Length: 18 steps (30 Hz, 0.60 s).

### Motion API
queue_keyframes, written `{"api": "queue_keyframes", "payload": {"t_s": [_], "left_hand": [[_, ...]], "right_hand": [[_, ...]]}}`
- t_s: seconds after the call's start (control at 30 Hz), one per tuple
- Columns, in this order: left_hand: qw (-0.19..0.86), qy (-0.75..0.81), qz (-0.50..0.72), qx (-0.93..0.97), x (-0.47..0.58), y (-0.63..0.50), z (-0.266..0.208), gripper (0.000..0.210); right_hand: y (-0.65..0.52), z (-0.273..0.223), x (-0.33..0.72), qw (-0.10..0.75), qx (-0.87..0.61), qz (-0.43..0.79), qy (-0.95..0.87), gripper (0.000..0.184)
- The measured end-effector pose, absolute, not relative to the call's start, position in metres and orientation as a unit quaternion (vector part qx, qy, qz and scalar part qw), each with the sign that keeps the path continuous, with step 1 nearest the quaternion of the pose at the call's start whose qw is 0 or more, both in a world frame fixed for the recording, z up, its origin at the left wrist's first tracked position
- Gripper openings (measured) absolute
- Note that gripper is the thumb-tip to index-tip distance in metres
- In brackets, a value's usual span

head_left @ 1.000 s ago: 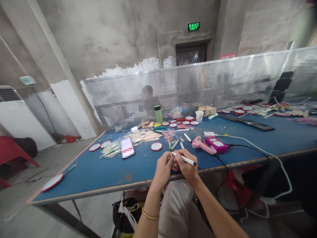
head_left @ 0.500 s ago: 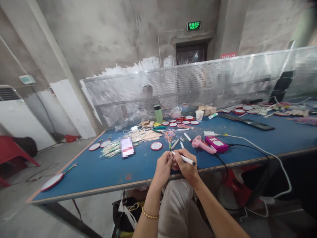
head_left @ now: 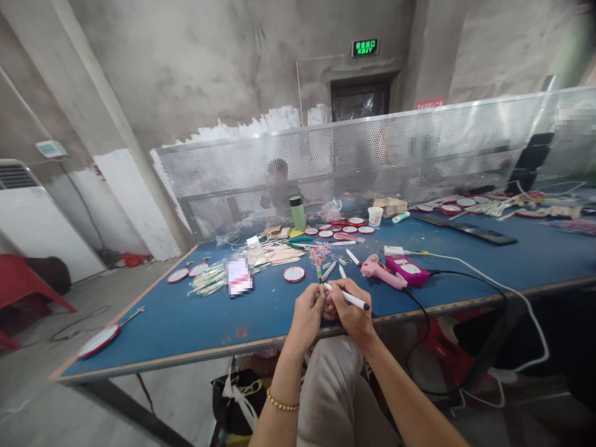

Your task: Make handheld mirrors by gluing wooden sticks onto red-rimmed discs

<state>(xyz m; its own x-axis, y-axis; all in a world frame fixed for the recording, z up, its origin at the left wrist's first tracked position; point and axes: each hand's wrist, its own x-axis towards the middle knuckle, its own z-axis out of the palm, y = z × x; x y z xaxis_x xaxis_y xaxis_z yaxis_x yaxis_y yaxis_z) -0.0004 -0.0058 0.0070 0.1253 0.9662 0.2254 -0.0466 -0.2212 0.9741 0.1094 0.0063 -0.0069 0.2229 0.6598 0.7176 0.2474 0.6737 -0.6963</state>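
Note:
At the table's near edge, my left hand (head_left: 308, 313) pinches a flat wooden craft stick (head_left: 320, 273) upright; its upper part is coloured green and reddish. My right hand (head_left: 352, 313) is closed around a white marker pen (head_left: 351, 299) with a black end, its tip against the stick. The two hands touch, and the stick's lower part is hidden by fingers. Just beyond lie a grey marker (head_left: 329, 270), a white marker (head_left: 343, 272) and a pile of small coloured bands (head_left: 320, 251). A round white disc with a red rim (head_left: 294, 274) lies to the left.
A pink glue gun (head_left: 382, 273) and a purple box (head_left: 408, 271) with cables lie at right. Wooden sticks (head_left: 279, 253), a phone (head_left: 239, 276) and a green bottle (head_left: 297, 214) are at left and back. A perforated metal screen (head_left: 223, 180) borders the blue table (head_left: 195, 323).
Hardly anything differs. The marker pen and my right hand have shifted very slightly; both hands keep their hold at the same place.

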Motion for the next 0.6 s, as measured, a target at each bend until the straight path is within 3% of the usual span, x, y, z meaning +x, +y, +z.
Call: {"api": "queue_keyframes", "payload": {"t_s": [0.6], "left_hand": [[0.478,0.393,0.531,0.578,-0.0009,-0.0060,0.0072,0.022]], "right_hand": [[0.0060,-0.0058,0.1091,0.688,-0.378,0.160,-0.599,0.021]]}}
